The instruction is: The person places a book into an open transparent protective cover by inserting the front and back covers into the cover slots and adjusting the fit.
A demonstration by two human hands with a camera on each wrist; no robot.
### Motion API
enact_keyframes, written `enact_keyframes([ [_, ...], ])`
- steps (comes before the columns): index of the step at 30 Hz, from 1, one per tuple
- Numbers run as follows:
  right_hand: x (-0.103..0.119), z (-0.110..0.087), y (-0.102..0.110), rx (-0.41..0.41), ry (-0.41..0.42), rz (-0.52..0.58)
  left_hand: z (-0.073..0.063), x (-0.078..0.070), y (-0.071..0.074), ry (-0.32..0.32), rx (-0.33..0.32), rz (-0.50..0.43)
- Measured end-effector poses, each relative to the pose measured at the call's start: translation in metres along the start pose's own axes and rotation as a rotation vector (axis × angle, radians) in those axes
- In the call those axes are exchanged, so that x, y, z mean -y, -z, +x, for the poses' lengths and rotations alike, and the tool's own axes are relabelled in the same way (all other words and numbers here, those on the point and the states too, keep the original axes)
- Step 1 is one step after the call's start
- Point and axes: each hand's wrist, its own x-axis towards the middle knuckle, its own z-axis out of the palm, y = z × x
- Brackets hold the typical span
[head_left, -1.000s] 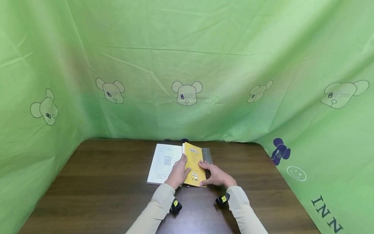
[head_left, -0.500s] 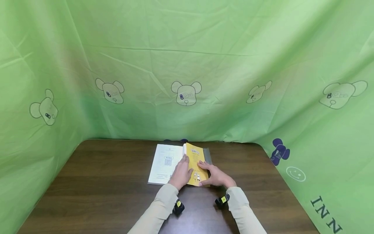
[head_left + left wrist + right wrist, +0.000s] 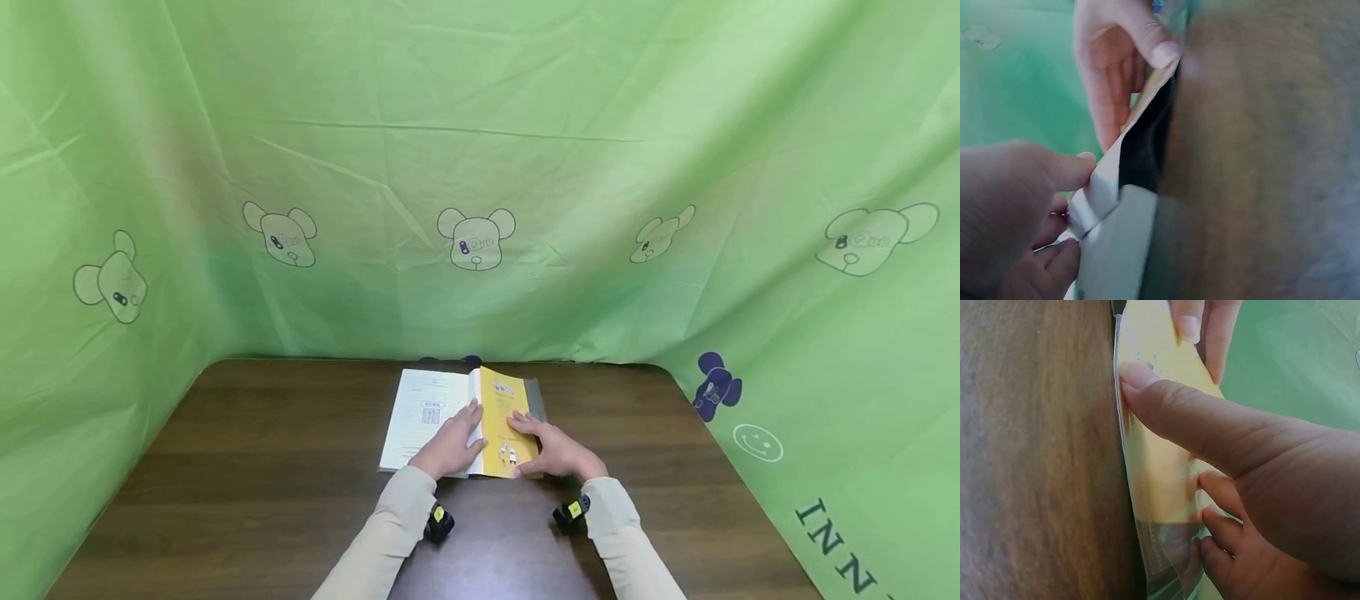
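While an open book (image 3: 408, 429) is laid near the far edge of the wood-grain table (image 3: 262, 467), its yellow cover (image 3: 501, 408) is touched by the right hand (image 3: 561, 452), thumb and fingers spread apart. Near its middle fold, the book is touched by the left hand (image 3: 448, 447), thumb held apart from the fingers. At the book's left, a QR code (image 3: 431, 415) is printed; at its right, a clear plastic jacket (image 3: 536, 400) is exposed. Behind the book, a bear-print green curtain (image 3: 480, 100) is hung.
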Motion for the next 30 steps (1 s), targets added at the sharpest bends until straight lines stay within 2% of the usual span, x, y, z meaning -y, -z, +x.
enact_keyframes([
  [3, 0.000, 0.000, -0.002, 0.006, 0.007, -0.007, 0.000, -0.003, -0.003, 0.016, 0.012, 0.043],
  [7, 0.001, 0.001, -0.002, 0.012, 0.011, -0.011, 0.001, -0.008, -0.006, 0.051, 0.017, 0.049],
  [12, 0.003, 0.001, -0.001, 0.003, -0.001, -0.017, 0.002, -0.017, -0.010, 0.087, -0.016, 0.004],
  [15, 0.003, 0.000, 0.000, 0.006, -0.009, -0.022, 0.003, -0.023, -0.015, 0.110, -0.043, 0.015],
  [20, 0.003, -0.001, 0.000, -0.001, -0.004, -0.021, 0.005, -0.030, -0.025, 0.109, -0.106, 0.099],
  [26, 0.002, -0.002, 0.000, -0.005, -0.022, -0.019, 0.007, -0.034, -0.035, 0.115, -0.132, 0.258],
  [30, -0.001, 0.000, 0.002, -0.004, -0.040, -0.002, 0.009, -0.039, -0.037, 0.104, -0.141, 0.360],
])
